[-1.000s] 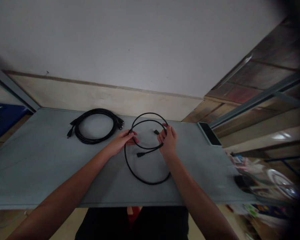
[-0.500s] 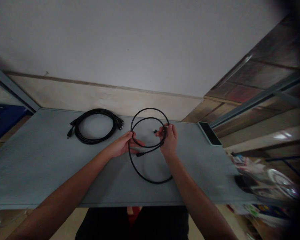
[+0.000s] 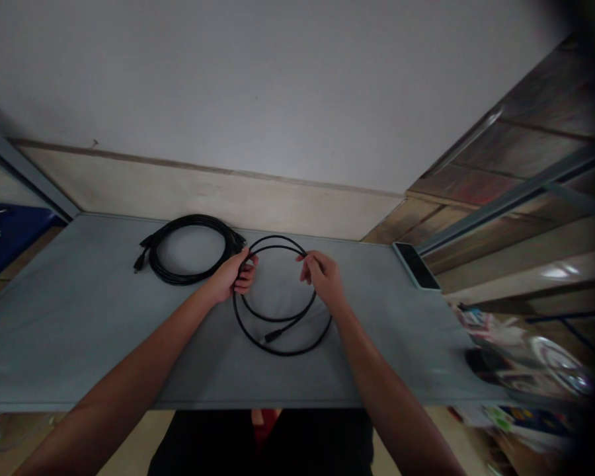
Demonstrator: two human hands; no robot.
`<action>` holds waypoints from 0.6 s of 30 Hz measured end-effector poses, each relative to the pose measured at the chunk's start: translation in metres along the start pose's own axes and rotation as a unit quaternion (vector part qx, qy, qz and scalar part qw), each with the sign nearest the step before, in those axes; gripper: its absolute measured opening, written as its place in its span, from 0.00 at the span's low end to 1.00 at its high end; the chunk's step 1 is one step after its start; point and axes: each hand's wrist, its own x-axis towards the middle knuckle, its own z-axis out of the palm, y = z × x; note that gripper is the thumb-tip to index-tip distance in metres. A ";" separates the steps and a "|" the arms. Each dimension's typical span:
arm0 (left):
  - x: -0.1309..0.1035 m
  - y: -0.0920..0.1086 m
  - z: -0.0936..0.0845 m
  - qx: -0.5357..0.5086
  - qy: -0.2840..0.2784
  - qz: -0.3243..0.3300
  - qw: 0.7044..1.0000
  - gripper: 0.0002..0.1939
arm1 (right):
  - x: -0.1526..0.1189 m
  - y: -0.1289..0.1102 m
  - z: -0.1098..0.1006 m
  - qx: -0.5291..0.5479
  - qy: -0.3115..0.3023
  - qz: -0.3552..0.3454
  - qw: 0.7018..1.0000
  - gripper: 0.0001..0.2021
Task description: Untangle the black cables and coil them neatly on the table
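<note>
A thin black cable (image 3: 279,320) forms loose loops between my hands, low over the grey table (image 3: 104,330). My left hand (image 3: 233,274) is closed around the left side of the loops, fingers curled under them. At the upper right of the loops, my right hand (image 3: 322,274) pinches the cable between thumb and fingers. One plug (image 3: 272,336) of this cable hangs inside the lower part of the loop, pointing left. The cable's other end is hidden. Just left of my left hand lies a second, neatly coiled bundle of black cables (image 3: 161,264) with several plugs sticking out.
A phone with a pale green edge (image 3: 416,266) lies at the table's right rear. The wall (image 3: 228,192) closes off the back. Metal posts (image 3: 30,175) rise at both sides. Blurred clutter (image 3: 525,363) stands beyond the right edge.
Both hands have shifted left, with my left hand now right beside the coiled bundle. The loops have come closer together, and the plug has dropped lower toward me. My left fingers have curled in.
</note>
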 end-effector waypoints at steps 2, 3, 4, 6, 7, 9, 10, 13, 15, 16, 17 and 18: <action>-0.001 0.001 -0.003 -0.002 -0.016 -0.027 1.000 0.18 | 0.000 -0.002 0.001 0.016 0.016 0.030 0.999 0.14; -0.001 0.002 -0.004 -0.001 -0.020 -0.032 0.999 0.17 | 0.000 -0.003 0.001 0.027 0.027 0.038 0.999 0.14; -0.001 0.002 -0.004 0.002 -0.020 -0.029 0.999 0.16 | 0.001 -0.003 0.002 0.035 0.034 0.042 0.998 0.16; -0.001 0.002 -0.003 0.010 -0.009 0.006 1.000 0.15 | 0.003 -0.003 0.003 0.039 0.029 0.044 0.998 0.18; 0.000 0.001 -0.002 0.014 0.001 0.029 0.999 0.15 | 0.004 -0.003 0.004 0.038 0.023 0.047 0.998 0.16; 0.000 0.000 0.001 0.023 0.016 0.067 0.997 0.16 | 0.005 -0.002 0.005 0.048 0.028 0.061 0.997 0.10; 0.001 0.000 0.001 0.026 0.020 0.080 0.996 0.16 | 0.006 -0.001 0.005 0.058 0.033 0.071 0.995 0.09; 0.003 -0.002 0.002 0.030 0.030 0.109 0.993 0.14 | 0.006 0.002 0.006 0.079 0.032 0.087 0.993 0.09; 0.004 -0.004 0.003 0.025 0.041 0.123 0.991 0.14 | 0.005 0.003 0.007 0.084 0.035 0.083 0.992 0.10; 0.005 -0.005 0.003 0.024 0.047 0.127 0.991 0.15 | 0.005 0.004 0.007 0.089 0.045 0.080 0.992 0.10; 0.006 -0.006 0.003 0.024 0.051 0.128 0.990 0.17 | 0.005 0.005 0.007 0.098 0.062 0.078 0.990 0.11; 0.006 -0.008 0.003 0.026 0.053 0.128 0.990 0.19 | 0.005 0.005 0.007 0.113 0.084 0.076 0.987 0.12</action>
